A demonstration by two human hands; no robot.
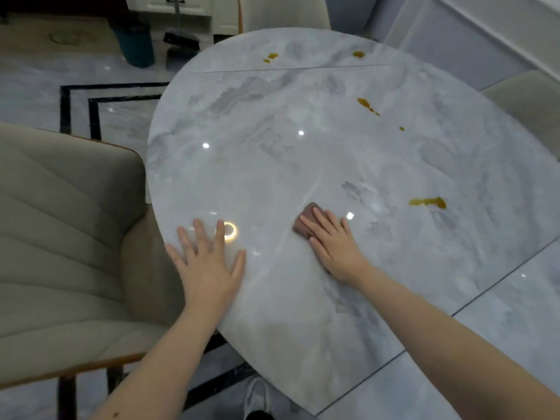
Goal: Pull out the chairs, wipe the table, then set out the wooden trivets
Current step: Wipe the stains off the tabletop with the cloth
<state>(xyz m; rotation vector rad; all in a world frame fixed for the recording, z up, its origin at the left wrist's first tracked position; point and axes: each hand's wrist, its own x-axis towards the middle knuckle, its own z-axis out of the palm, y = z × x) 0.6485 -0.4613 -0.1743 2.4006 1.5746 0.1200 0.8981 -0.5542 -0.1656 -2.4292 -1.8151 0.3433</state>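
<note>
Your right hand (333, 244) presses flat on a brown cloth (306, 221) on the round marble counter (272, 122), fingers straight and laid over the fabric, so the grip is wide and pinches nothing; the cloth shows beyond and to the left of your fingertips, with a sliver at the heel of the palm. Your left hand (209, 265) lies spread and flat on the bare counter well to the left of that grip, near the counter's left edge, palm down, fingers splayed, holding nothing. A ring-shaped light reflection (230, 231) sits on the glossy surface, touching your left index fingertip in the view. Yellow-brown spills mark the counter beyond and to the right of the cloth: the nearest smear (427, 202) lies to the right of the right hand, another streak (366, 105) sits farther off, and small spots (271, 57) and (358, 54) lie near the far edge past a thin seam across the top. A beige padded chair (66, 237) stands left of your left hand, its seat against the counter's edge. A second pale chair (527, 101) stands at the right side, and a third chair back (285, 13) rises beyond the far edge. A dark green bin (135, 43) stands on the tiled floor (515, 313) at far left. No wooden trivets show in view
</note>
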